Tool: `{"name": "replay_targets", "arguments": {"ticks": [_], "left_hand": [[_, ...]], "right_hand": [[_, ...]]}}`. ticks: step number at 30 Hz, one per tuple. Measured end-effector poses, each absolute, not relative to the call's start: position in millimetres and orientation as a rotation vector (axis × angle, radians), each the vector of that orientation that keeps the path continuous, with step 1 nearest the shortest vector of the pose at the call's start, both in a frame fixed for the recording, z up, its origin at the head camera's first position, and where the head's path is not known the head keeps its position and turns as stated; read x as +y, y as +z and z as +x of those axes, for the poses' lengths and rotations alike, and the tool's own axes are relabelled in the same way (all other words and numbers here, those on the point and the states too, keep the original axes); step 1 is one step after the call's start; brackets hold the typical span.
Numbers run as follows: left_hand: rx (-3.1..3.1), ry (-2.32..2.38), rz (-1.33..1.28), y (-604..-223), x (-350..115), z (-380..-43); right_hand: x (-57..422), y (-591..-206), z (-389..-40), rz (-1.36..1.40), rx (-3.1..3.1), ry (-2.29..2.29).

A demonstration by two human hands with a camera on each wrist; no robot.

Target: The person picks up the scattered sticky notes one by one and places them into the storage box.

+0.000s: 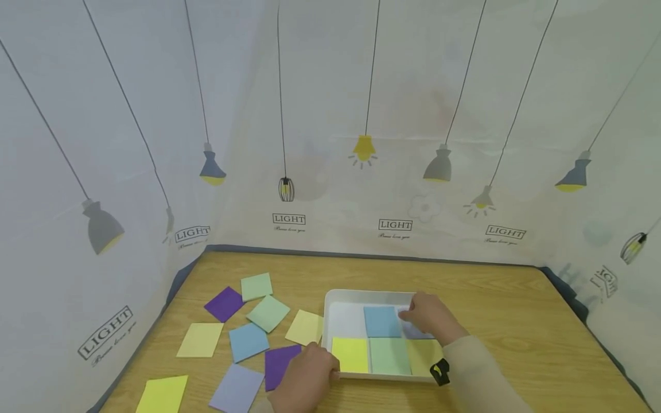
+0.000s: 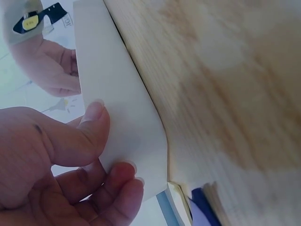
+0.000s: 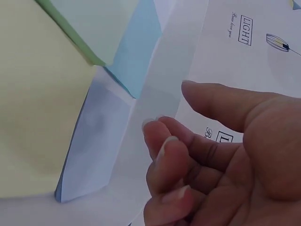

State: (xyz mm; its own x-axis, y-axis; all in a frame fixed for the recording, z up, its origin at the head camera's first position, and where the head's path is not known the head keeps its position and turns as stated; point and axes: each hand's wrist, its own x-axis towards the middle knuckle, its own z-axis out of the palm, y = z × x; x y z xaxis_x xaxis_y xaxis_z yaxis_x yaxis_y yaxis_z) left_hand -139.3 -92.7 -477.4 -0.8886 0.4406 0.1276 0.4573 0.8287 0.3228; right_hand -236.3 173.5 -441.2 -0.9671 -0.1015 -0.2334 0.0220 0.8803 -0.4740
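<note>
My left hand [image 1: 306,376] holds the near left corner of a white rectangular tray [image 1: 345,315], its thumb and fingertips against the tray wall [image 2: 124,103] in the left wrist view. Over the tray's far right part is my right hand [image 1: 432,316], fingers loosely bent beside a lavender sticky-note pad [image 1: 415,331]. Its thumb and fingers stand apart with nothing between them in the right wrist view. A blue pad [image 1: 382,321] lies left of the lavender one. Along the front row are a bright yellow pad [image 1: 349,355], a light green pad [image 1: 390,355] and a pale yellow pad [image 1: 420,357].
Left of the tray, several loose pads are scattered on the wooden table [image 1: 516,321], including a purple pad [image 1: 224,304], a blue pad [image 1: 249,342] and a lavender pad [image 1: 236,388]. One pale yellow pad [image 1: 303,328] lies right at the tray's left side. Lamp-printed cloth [image 1: 330,115] surrounds the table.
</note>
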Motion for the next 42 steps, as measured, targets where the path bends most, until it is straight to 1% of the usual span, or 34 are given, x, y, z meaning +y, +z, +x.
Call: {"name": "replay_targets", "arguments": {"ticks": [13, 27, 37, 42], "left_hand": [[-2.98, -0.546, -0.734, -475, -92, -142], [-3.009, -0.518, -0.732, -474, -91, -142], [-3.041, -0.517, -0.76, -471, -91, -143], [-3.047, -0.458, -0.811, -468, -91, -145]], "right_hand": [[201, -437, -193, -0.234, 2.878, -0.641], [225, -451, -147, -0.256, 2.834, -0.752], [224, -459, -131, -0.187, 2.867, -0.695], [224, -463, -126, -0.225, 2.911, -0.778]]}}
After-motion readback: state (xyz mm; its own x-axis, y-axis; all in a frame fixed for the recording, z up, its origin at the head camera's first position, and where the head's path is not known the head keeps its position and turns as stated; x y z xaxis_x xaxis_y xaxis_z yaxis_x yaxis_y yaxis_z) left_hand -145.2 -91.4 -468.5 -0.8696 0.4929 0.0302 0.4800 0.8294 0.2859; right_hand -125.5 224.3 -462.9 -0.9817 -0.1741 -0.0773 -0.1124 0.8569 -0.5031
